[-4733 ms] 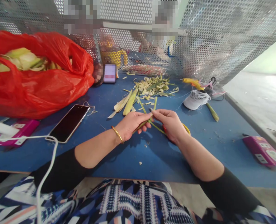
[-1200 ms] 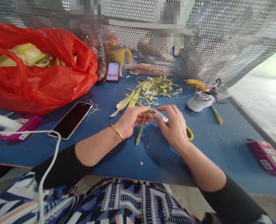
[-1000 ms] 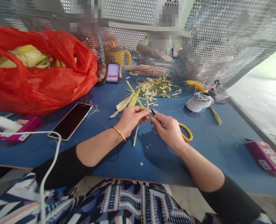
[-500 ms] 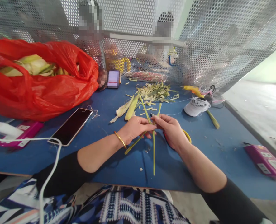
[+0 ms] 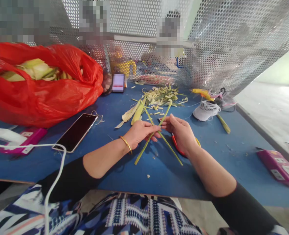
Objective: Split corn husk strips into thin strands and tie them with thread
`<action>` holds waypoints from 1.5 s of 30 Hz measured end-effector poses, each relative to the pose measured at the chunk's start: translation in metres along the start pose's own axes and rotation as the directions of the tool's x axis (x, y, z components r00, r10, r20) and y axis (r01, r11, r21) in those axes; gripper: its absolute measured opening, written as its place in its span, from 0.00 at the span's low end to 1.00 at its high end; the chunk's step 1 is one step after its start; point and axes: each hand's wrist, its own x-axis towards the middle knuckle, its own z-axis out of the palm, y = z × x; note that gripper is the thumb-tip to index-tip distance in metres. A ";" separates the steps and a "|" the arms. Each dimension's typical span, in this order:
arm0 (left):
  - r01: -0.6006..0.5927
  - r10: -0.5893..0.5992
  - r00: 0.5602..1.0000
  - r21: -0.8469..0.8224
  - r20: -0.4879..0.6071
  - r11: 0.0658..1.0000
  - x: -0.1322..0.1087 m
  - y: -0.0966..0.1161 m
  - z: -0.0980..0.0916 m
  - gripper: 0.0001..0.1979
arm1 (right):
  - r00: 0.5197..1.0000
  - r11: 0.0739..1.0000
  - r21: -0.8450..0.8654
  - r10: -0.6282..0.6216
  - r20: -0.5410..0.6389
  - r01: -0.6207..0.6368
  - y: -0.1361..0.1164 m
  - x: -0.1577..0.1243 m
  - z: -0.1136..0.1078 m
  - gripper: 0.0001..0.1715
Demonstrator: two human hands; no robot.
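Two thin green strips [image 5: 172, 151] cross in an X above the blue table. My left hand [image 5: 142, 132], with a gold bangle at the wrist, pinches them where they cross. Just right of the crossing, my right hand [image 5: 180, 132] has its fingers curled, and a small dark pointed tip shows by them. Whether it holds the scissors is hidden. Red and yellow handles of the scissors [image 5: 175, 146] show under and beside this hand. Pale husk pieces [image 5: 137, 114] lie beyond my left hand.
A red plastic bag [image 5: 49, 98] of husks stands at the left, near a phone [image 5: 76, 132]. Husk scraps [image 5: 162, 96] and white thread [image 5: 205, 111] lie farther back. Purple power strips [image 5: 280, 166] sit at both sides. Perforated metal panels [image 5: 139, 19] stand behind.
The two strips have turned from a narrow crossing into a wider X. My right hand has moved slightly away from the crossing, and more of the red handle shows.
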 end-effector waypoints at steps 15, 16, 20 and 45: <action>0.039 -0.039 0.994 0.004 0.099 0.999 0.002 -0.002 -0.003 0.13 | 0.995 0.982 -0.163 -0.097 -0.020 0.092 0.011 0.002 0.001 0.23; 0.046 -0.045 0.994 -0.008 0.103 0.999 0.002 -0.002 -0.003 0.15 | 0.995 0.977 -0.193 -0.095 -0.044 0.085 0.008 0.002 0.000 0.26; 0.048 -0.049 0.992 0.006 0.114 0.999 0.001 -0.002 -0.003 0.18 | 0.899 0.854 -0.463 -0.374 -0.229 0.238 -0.003 -0.001 -0.007 0.33; 0.093 -0.084 0.961 -0.023 0.265 0.995 0.000 -0.013 0.000 0.17 | 0.971 0.890 -0.392 -0.233 0.048 0.232 0.009 0.001 -0.002 0.21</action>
